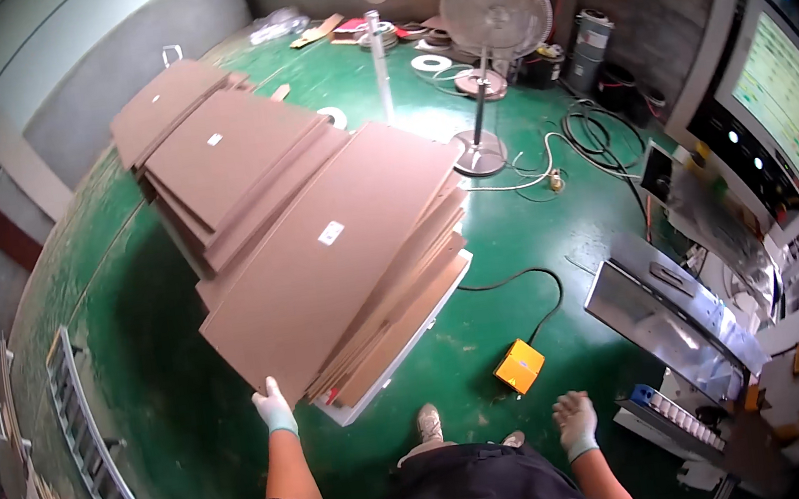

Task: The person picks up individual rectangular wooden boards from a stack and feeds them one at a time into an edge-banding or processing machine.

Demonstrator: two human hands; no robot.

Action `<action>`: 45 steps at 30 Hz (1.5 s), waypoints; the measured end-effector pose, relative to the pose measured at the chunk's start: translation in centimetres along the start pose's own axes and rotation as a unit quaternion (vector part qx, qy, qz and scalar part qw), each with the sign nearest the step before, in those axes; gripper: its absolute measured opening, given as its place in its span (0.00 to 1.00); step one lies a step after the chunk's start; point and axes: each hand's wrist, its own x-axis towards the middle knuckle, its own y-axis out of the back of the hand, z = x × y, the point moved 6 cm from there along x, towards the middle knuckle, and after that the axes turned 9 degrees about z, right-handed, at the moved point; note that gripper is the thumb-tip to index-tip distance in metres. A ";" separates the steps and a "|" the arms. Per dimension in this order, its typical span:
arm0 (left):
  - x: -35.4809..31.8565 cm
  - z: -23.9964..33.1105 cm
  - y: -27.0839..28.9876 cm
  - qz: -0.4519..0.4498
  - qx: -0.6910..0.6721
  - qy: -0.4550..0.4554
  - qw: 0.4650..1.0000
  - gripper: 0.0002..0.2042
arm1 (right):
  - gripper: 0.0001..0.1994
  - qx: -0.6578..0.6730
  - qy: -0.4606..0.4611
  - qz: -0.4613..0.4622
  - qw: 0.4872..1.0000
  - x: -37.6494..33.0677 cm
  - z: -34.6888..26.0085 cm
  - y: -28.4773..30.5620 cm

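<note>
My left hand (275, 408), in a white glove, is closed on the near corner of a large flat brown panel (312, 271) with a small white label (331, 232). This panel tops a stack of similar brown panels (409, 319), some set askew under it. A pale base (369, 400) shows beneath the stack. My right hand (576, 421), also gloved, hangs apart from everything at the lower right, fingers loosely spread and holding nothing. Nearest to it is an orange foot-pedal-like box (519, 367) with a black cable on the green floor.
Two more brown panel stacks (229, 141) (163, 104) stand beyond. A pedestal fan (496, 13) and a metal post (380, 65) rise behind. At right are a machine with a lit screen (783, 98) and a metal-cased unit (671, 315). Cables (597, 138) and a ladder-like frame (112, 479) lie around.
</note>
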 end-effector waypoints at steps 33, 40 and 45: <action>-25.3 -7.8 11.7 -0.236 0.014 0.083 0.968 0.29 | 0.24 -0.364 -0.095 -0.400 0.836 -11.9 3.5 -11.7; -42.5 2.2 5.5 -0.454 -0.168 0.171 0.858 0.28 | 0.23 0.044 -0.112 -0.302 0.946 -10.3 -12.3 -3.2; -54.7 8.9 -1.0 -0.638 -0.221 0.308 0.671 0.26 | 0.23 -0.039 -0.030 -0.381 0.923 -13.6 -12.3 1.9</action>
